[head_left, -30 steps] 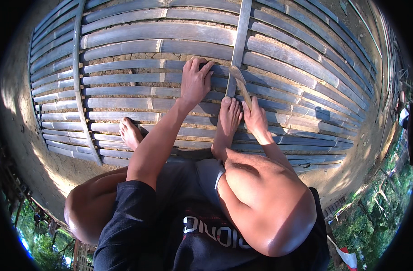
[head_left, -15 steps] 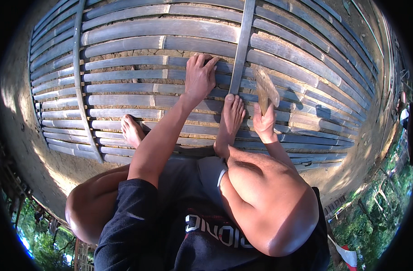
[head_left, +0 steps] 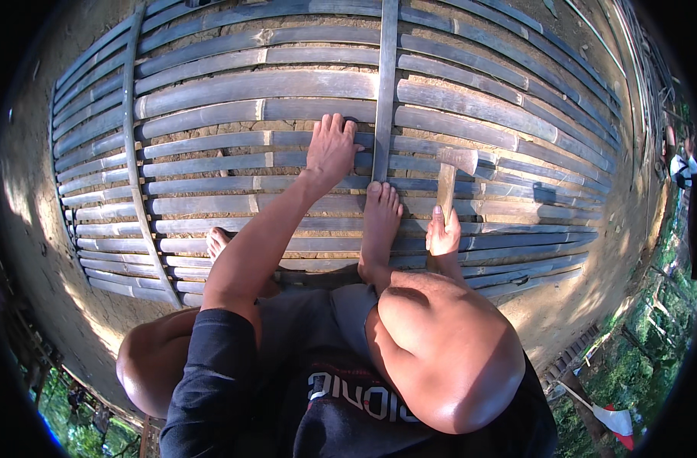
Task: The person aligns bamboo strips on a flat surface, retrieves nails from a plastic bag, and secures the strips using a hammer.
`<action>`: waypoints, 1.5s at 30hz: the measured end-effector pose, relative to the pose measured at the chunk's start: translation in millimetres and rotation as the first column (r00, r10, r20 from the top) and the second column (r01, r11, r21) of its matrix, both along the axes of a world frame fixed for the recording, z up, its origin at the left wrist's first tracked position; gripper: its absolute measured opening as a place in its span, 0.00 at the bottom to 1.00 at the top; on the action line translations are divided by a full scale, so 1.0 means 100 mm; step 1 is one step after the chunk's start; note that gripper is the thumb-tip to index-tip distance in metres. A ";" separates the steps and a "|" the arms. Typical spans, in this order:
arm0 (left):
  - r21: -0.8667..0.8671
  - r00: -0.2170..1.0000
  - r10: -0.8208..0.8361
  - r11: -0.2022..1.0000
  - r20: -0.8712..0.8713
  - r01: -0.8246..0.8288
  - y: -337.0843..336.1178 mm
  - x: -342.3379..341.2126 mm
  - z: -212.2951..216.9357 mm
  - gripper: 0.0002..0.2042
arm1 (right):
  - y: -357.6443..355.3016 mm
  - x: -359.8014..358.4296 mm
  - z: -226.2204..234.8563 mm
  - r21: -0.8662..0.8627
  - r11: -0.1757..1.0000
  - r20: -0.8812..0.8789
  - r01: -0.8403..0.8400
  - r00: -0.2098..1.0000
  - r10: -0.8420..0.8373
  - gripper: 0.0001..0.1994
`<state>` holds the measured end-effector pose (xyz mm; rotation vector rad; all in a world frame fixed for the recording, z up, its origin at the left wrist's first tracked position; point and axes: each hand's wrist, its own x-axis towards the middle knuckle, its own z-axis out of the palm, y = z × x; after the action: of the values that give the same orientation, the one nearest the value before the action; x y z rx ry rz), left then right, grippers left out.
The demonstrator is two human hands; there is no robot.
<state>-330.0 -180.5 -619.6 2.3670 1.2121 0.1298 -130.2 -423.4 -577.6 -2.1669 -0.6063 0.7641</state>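
Observation:
My left hand (head_left: 331, 155) reaches out over a frame of split bamboo slats. Its fingers bend over the far edge of one bamboo slat (head_left: 287, 138), and the thumb rests on the right, close to a bamboo crosspiece (head_left: 383, 95). To the right, my right hand (head_left: 443, 233) is closed around the wooden handle of a hatchet (head_left: 447, 187). The hatchet's head is up, its broad metal blade pointing right above the slats. Between the hands, my bare foot (head_left: 380, 221) presses on the slats at the crosspiece's near end; my other foot (head_left: 217, 242) is partly behind the left forearm.
Under the slats lies cracked bare earth (head_left: 104, 294). A second crosspiece (head_left: 131, 137) crosses the slats at left. Long poles (head_left: 644, 99) lie along the far right. Green plants (head_left: 661, 328) and a red and white cloth (head_left: 615, 420) are at the lower right.
The hatchet has turned from a leaning, blurred pose to a more upright one, its blade now pointing right. My left hand stays at the same slat, while the whole view has shifted slightly.

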 end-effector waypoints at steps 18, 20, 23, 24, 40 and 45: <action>0.102 0.964 0.104 0.986 0.245 -0.132 0.14 -0.17 0.14 0.21 | -1.04 0.09 -0.20 -0.180 0.963 0.385 0.203 0.915 -0.121 0.22; 0.130 0.968 0.093 0.983 0.234 -0.126 0.23 -0.16 0.15 0.25 | -1.11 0.13 -0.19 -0.270 0.933 0.255 0.238 0.952 -0.169 0.27; 0.140 0.978 0.082 0.984 0.191 -0.109 0.32 -0.12 0.13 0.24 | -1.19 0.17 -0.22 -0.349 0.924 0.429 0.159 0.903 0.006 0.27; 0.132 0.973 0.078 0.985 0.218 -0.109 0.33 -0.11 0.11 0.25 | -1.23 0.17 -0.21 -0.341 0.929 0.383 0.147 0.924 -0.006 0.28; 0.125 0.996 -0.002 0.992 0.088 -0.009 0.46 -0.15 -0.01 0.28 | 0.72 0.59 -0.12 -0.037 0.974 0.631 -0.222 0.751 0.195 0.17; 0.167 0.991 -0.010 0.986 0.135 -0.013 0.44 -0.20 0.05 0.29 | 1.53 0.60 -0.22 -0.113 0.817 0.607 -0.566 0.611 0.508 0.22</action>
<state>-349.7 -136.5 -614.1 2.4548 1.1789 0.4006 -69.9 -270.9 -600.0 -2.1363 -1.6703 0.2637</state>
